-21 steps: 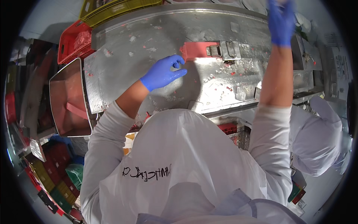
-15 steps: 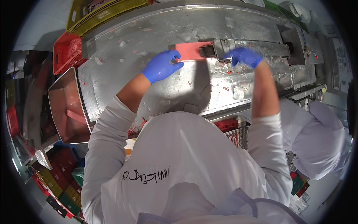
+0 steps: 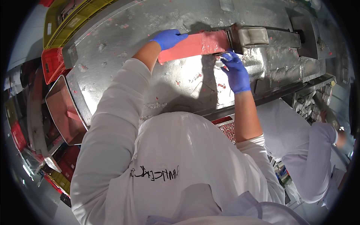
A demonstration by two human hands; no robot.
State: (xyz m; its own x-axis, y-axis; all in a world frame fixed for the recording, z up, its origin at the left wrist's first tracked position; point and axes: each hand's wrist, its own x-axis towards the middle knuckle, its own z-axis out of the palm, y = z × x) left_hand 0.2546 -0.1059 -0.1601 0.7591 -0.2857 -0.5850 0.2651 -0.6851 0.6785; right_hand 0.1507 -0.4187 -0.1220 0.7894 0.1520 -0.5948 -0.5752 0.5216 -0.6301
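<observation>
My left hand point(image 3: 168, 39), in a blue glove, touches the far left end of a long pink slab point(image 3: 191, 47), its fingers stretched out along the edge. The slab's right end, glossy and wrinkled, meets an upright dark metal frame point(image 3: 236, 39) beside a rectangular steel block point(image 3: 254, 36) on a long metal channel point(image 3: 283, 37). My right hand point(image 3: 235, 71), also gloved, is just below that junction, fingers bent around something shiny that I cannot make out.
The steel worktable point(image 3: 112, 82) carries pink scraps. At left are a yellow crate point(image 3: 69, 22), a red crate point(image 3: 48, 65) and a steel tub point(image 3: 56, 93) with pink material. A steel box point(image 3: 311, 45) stands at right. A co-worker point(image 3: 303, 150) is at lower right.
My right hand has come down from the upper right to below the slab's right end. My left hand has moved forward. The pink slab now extends farther left. The co-worker has shifted.
</observation>
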